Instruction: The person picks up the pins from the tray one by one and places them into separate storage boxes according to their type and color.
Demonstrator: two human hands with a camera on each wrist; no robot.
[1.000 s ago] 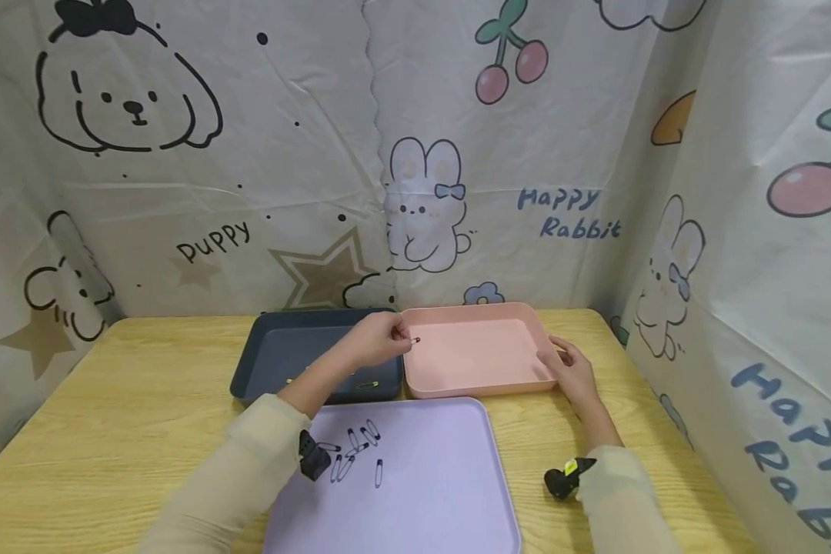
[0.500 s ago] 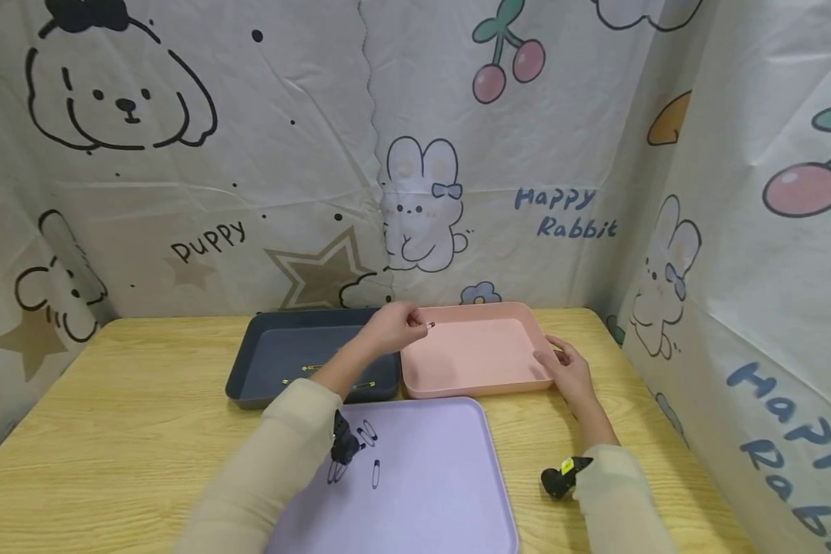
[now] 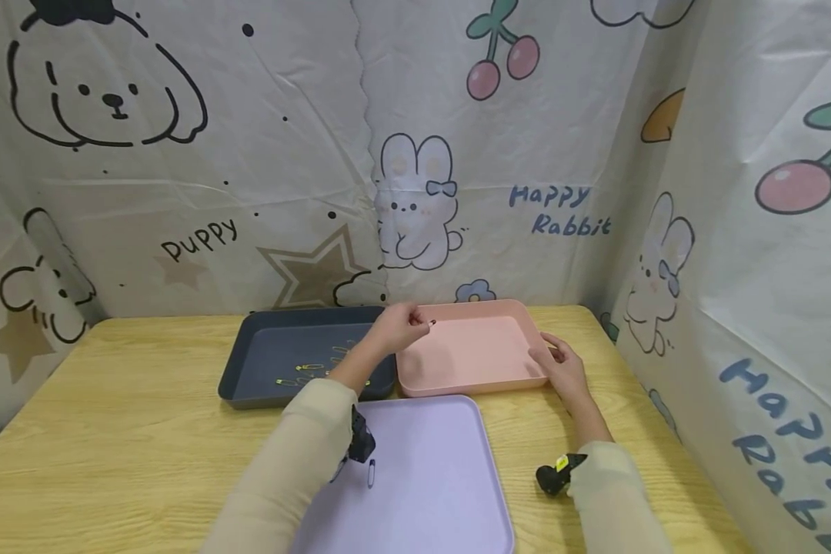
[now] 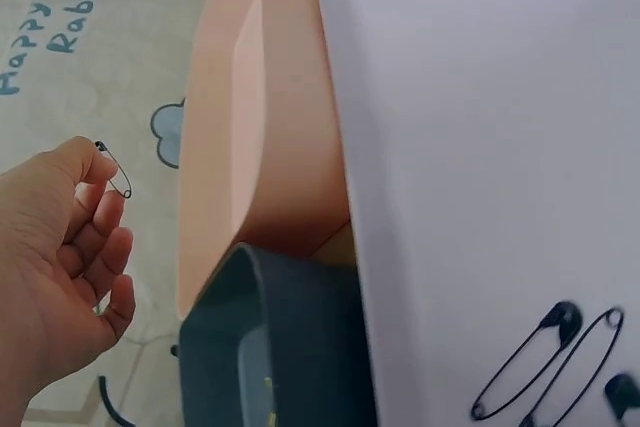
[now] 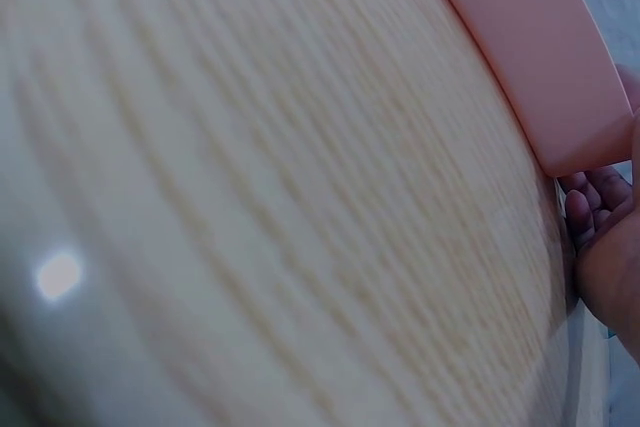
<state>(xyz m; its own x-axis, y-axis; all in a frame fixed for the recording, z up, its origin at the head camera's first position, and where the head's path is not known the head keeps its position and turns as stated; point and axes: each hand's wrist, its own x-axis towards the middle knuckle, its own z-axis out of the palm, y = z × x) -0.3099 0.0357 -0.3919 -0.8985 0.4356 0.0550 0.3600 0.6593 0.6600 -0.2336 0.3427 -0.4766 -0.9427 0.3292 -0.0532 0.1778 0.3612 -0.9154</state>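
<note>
My left hand point(image 3: 400, 327) pinches a small black safety pin point(image 4: 120, 169) between thumb and forefinger, above the back left part of the pink tray point(image 3: 478, 358). The other fingers curl loosely, as the left wrist view shows. At the pink tray's right end, my right hand point(image 3: 566, 371) grips the rim, thumb over the edge and fingers outside. On the lilac tray point(image 3: 429, 477) lies a black safety pin point(image 3: 371, 473); others there point(image 4: 525, 362) are mostly hidden by my left forearm in the head view. Several yellow safety pins point(image 3: 309, 367) lie in the dark blue tray.
The dark blue tray point(image 3: 266, 346) stands beside the pink one, against its left side. The lilac tray lies in front of both on the wooden table point(image 3: 145, 431). A printed cloth point(image 3: 305, 154) hangs behind and along the sides.
My left hand has moved a little right and up with the safety pin, from the trays' adjoining edges to over the pink tray. The right hand keeps its grip. The view has shifted slightly.
</note>
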